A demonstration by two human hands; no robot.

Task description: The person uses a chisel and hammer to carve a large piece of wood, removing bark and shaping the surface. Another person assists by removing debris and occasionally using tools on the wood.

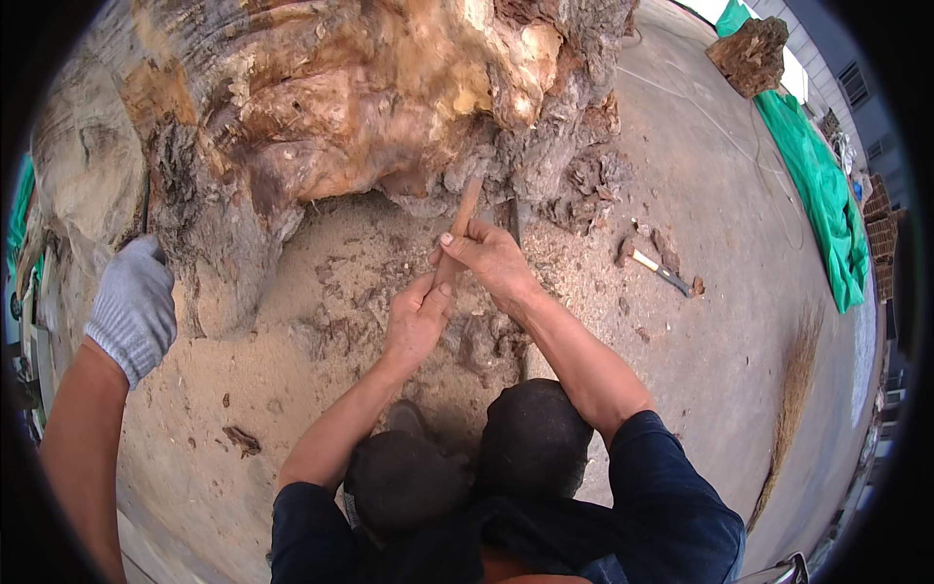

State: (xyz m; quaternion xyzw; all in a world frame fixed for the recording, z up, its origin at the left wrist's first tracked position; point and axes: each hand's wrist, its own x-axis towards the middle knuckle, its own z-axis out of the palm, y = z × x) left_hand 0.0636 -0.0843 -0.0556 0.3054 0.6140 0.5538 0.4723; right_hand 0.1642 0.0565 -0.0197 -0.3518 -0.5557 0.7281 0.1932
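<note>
A huge tree stump (pixel 321 107) with raw orange-brown wood and grey bark fills the upper left. Both my hands grip a wooden-handled tool (pixel 465 209) whose far end is pressed into the bark at the stump's base. My left hand (pixel 416 323) holds the lower part of the handle. Just above it, my right hand (pixel 491 258) closes around the handle. My knees in dark trousers (pixel 533 438) show below my arms. At the left, another person's hand in a grey knit glove (pixel 131 307) rests against the stump's side.
Sawdust and bark chips (pixel 331 292) cover the concrete ground by the stump. A small tool with a pale handle (pixel 660 273) lies to the right. Further right are a straw broom (pixel 793 389), a green tarp (pixel 827 195) and a second stump (pixel 749 54).
</note>
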